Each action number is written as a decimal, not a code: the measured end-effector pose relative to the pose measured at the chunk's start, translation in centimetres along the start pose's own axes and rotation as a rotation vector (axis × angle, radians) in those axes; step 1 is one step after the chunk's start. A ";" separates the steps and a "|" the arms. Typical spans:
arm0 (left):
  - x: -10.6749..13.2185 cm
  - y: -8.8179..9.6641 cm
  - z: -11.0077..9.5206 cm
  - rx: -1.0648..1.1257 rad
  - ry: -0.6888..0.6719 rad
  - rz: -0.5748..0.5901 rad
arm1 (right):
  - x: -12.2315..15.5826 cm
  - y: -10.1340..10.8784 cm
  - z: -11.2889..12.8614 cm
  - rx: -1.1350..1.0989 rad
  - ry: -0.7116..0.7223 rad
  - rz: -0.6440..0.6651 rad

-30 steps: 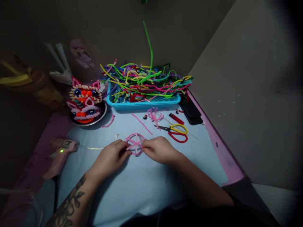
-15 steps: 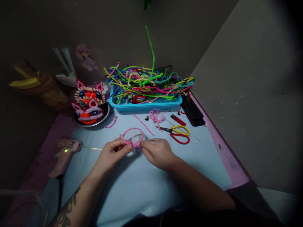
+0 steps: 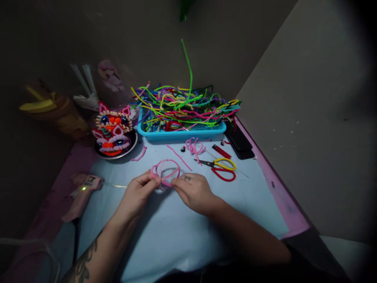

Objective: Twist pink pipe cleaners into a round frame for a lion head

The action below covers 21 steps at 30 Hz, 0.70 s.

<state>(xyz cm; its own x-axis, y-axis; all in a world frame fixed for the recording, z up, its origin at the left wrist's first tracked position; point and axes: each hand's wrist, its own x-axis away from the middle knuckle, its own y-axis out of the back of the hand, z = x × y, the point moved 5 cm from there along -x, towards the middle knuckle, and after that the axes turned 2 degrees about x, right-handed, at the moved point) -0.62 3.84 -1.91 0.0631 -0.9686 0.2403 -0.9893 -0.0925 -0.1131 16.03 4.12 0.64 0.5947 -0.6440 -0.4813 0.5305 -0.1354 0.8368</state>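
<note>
A rounded frame of bent pink pipe cleaners (image 3: 178, 169) is held between my two hands above the light blue table cover (image 3: 176, 232). My left hand (image 3: 140, 189) pinches its lower left side between thumb and fingers. On the lower right, my right hand (image 3: 193, 192) is closed with its fingertips on the same frame. A loose pink pipe cleaner (image 3: 179, 157) lies just beyond the hands. Behind it is a small bundle of pink pipe cleaners (image 3: 194, 146). Scissors (image 3: 224, 164) with one yellow and one red handle rest to the right of that bundle.
Many coloured pipe cleaners (image 3: 182, 104) heap over a blue tray (image 3: 182, 135) at the back. At left, lion-head figures (image 3: 114, 129) fill a metal bowl (image 3: 134, 145), and a pink glue gun (image 3: 79, 198) lies nearer. A red lighter (image 3: 222, 151) and a black phone-like object (image 3: 240, 141) sit at right.
Within the pink frame, the crossing strands have shifted and look more spread apart. My right hand has moved slightly left along its lower edge. The whole view has moved a little.
</note>
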 end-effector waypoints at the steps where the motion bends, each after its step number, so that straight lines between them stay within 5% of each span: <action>1: 0.0 0.0 0.0 0.001 0.002 0.001 | 0.0 0.0 0.0 -0.022 -0.005 0.008; 10: 0.1 -0.4 -0.5 -0.202 -0.087 0.038 | 0.4 -1.3 -0.5 -0.502 -0.387 0.072; 16: 0.1 -0.7 -0.6 -0.172 -0.078 0.077 | 0.4 -1.3 -0.6 -0.685 -0.449 0.007; 21: -0.3 0.2 -0.3 -0.069 -0.010 0.012 | 0.5 -1.9 -1.6 -0.772 -0.584 0.109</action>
<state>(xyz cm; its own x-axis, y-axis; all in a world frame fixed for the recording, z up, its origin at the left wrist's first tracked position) -0.91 4.14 -1.70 0.0520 -0.9719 0.2298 -0.9967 -0.0649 -0.0487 16.28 5.21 -1.63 0.3815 -0.9238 -0.0319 0.8641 0.3442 0.3672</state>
